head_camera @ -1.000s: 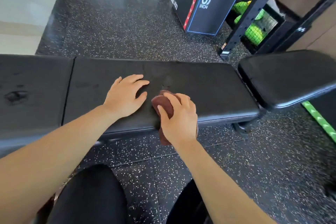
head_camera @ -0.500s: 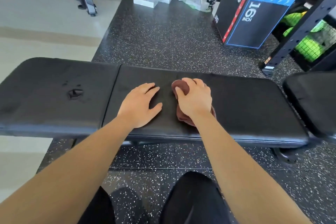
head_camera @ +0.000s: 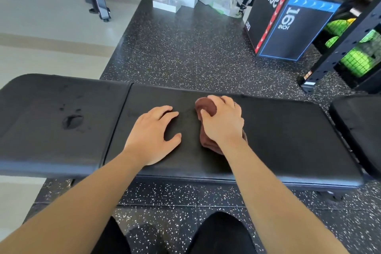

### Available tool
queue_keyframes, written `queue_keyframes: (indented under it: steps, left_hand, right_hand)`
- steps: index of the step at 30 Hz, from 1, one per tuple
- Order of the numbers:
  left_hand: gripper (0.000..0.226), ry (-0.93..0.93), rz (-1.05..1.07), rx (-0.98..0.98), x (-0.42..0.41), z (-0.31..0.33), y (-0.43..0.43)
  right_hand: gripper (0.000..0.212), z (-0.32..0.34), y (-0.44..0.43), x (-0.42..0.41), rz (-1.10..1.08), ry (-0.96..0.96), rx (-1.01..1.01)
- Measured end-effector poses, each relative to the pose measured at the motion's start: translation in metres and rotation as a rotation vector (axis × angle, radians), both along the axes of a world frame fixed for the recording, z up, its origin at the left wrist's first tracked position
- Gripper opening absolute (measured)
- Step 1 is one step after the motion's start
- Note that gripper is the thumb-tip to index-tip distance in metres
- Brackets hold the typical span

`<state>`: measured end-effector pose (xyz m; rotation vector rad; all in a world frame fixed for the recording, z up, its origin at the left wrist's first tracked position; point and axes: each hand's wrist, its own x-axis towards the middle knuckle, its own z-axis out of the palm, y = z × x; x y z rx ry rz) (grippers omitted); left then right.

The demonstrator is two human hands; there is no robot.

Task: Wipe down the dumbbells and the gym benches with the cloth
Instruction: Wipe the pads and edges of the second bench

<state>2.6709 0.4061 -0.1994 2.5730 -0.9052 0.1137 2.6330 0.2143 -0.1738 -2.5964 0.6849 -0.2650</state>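
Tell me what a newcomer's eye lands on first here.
Two bare arms reach onto a black gym bench: the right hand presses a bunched brown cloth onto its pad, the left hand lies flat beside it. Behind, on the speckled floor, stands a black plyo box marked 16 INCH.

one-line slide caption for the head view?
Right hand presses a brown cloth onto the black gym bench; left hand rests flat beside it.
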Motion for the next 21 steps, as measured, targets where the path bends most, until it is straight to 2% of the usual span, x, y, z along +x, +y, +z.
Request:
queue_keyframes:
  steps: [7, 14, 21]
  left_hand:
    - [0.060, 0.022, 0.004, -0.018, -0.002, 0.001, 0.000]
    - [0.060, 0.065, -0.037, 0.020, -0.005, 0.002, 0.003]
    - [0.056, 0.100, -0.001, 0.075, 0.002, 0.008, -0.024]
  right_hand:
    - [0.043, 0.013, -0.020, 0.041, -0.017, 0.042, 0.013]
    - [0.043, 0.011, 0.002, -0.020, 0.142, -0.012, -0.013]
    - [0.036, 0.011, -0.028, -0.036, -0.113, -0.017, 0.025]
